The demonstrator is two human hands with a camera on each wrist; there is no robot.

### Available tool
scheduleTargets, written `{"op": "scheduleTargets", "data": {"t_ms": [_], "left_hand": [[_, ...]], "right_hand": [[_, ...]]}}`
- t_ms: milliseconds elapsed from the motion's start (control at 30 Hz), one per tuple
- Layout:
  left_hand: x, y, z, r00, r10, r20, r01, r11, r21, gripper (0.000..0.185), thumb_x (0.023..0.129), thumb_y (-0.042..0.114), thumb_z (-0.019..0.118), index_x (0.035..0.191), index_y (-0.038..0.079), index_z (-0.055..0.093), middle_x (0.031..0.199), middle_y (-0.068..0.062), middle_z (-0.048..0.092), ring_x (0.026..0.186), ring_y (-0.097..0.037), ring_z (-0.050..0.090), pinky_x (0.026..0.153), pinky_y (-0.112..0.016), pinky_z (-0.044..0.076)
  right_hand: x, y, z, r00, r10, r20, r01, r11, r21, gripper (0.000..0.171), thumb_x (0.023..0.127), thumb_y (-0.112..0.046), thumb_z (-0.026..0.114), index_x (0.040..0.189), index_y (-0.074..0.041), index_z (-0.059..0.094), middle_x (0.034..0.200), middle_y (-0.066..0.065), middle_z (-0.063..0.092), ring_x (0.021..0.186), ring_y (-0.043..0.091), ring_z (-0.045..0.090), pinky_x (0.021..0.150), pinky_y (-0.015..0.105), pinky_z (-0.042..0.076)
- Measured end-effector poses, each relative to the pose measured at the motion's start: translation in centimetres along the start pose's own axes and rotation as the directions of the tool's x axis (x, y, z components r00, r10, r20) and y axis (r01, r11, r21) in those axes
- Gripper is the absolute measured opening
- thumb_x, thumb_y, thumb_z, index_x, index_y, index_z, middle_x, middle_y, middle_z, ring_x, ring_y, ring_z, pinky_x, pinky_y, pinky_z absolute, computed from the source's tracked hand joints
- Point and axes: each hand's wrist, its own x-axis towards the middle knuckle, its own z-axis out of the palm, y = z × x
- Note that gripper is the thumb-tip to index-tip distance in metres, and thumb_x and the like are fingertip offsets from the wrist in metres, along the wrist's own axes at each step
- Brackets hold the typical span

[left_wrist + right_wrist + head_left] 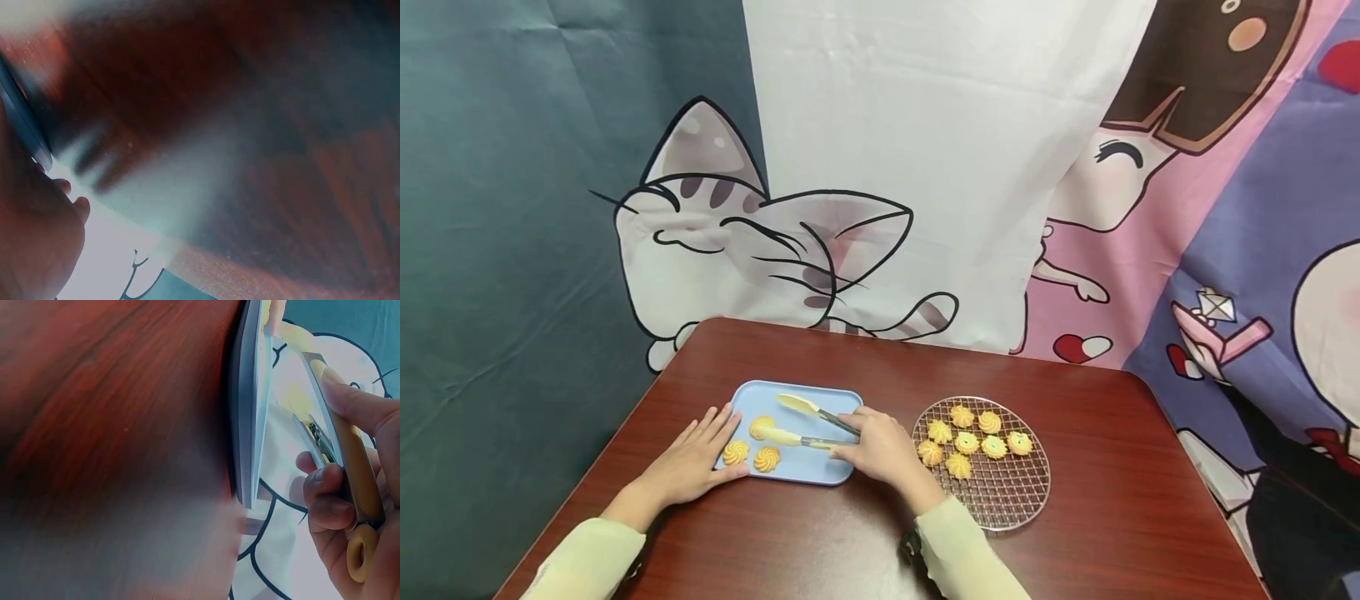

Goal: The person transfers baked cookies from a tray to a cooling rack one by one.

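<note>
Golden cookies [767, 459], probably light, crumbly and best pinched gently by the sides, number three on one tray [808, 472] between the left hand [696, 461], fingers straight against its edge, and the right hand [883, 446], gripping one pair of tongs [788, 437]; eight more sit on one rack [1007, 492] right of both.
</note>
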Motion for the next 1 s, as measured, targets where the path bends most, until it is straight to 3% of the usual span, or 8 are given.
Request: {"op": "scheduleTargets", "data": {"t_ms": [733, 1000], "left_hand": [[-0.1, 0.2, -0.1, 1.0, -0.004, 0.004, 0.004, 1.0, 0.003, 0.099, 0.091, 0.071, 0.056, 0.16, 0.005, 0.028, 0.167, -0.018, 0.019, 0.152, -0.045, 0.016, 0.118, -0.065, 0.017], [-0.1, 0.3, -0.3, 1.0, -0.005, 0.005, 0.005, 1.0, 0.013, 0.099, 0.091, 0.072, 0.055, 0.16, 0.005, 0.028, 0.167, -0.018, 0.02, 0.152, -0.045, 0.017, 0.119, -0.065, 0.017]], "right_hand": [[1.7, -1.6, 1.0, 0.998, -0.009, 0.067, 0.015, 0.995, -0.1, 0.055, 0.081, -0.051, 0.082, 0.131, -0.029, 0.071, 0.105, -0.012, 0.068, 0.082, 0.019, 0.069, 0.064, 0.033, 0.053], [1.9, -1.6, 1.2, 0.997, -0.011, 0.077, 0.02, 0.993, -0.117, 0.049, 0.083, -0.05, 0.08, 0.128, -0.032, 0.072, 0.105, -0.014, 0.068, 0.084, 0.018, 0.07, 0.064, 0.032, 0.054]]}}
